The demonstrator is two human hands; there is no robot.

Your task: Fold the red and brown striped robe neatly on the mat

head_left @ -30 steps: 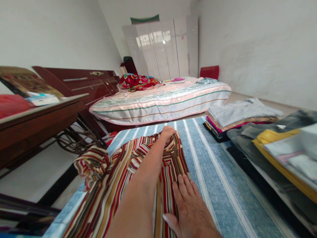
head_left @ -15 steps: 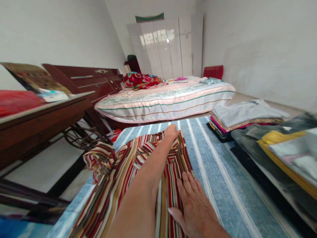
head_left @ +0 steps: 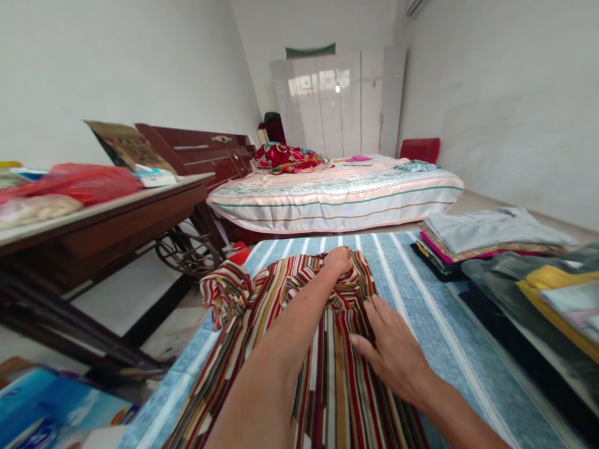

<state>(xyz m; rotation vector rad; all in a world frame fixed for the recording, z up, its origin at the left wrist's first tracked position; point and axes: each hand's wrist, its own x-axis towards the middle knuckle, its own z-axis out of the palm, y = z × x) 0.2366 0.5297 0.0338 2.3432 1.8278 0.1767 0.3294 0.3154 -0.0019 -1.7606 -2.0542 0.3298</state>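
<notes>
A shirt (head_left: 327,362) with red, tan, black and white vertical stripes lies spread on a blue-and-white striped bed sheet (head_left: 397,274). One sleeve (head_left: 227,292) is bunched up on its left side, and another part is folded over near the top. My left hand (head_left: 339,259) reaches across the shirt, its fingers closed on the cloth at the far right corner; the fingertips are hidden. Nearer to me, my right hand (head_left: 390,349) is open, fingers stretched out over the shirt's right edge.
Folded clothes (head_left: 496,234) and a second pile with yellow cloth (head_left: 543,280) lie at right. To the left stands a sewing-machine table (head_left: 140,215) holding a red plastic bag (head_left: 93,184). A bed (head_left: 337,199) and wardrobe (head_left: 337,106) are beyond; a blue package (head_left: 56,405) sits lower left.
My right hand has slid forward along the shirt's right edge, closer to my left hand. The left hand keeps its hold on the far corner. The whole view has shifted toward the left.
</notes>
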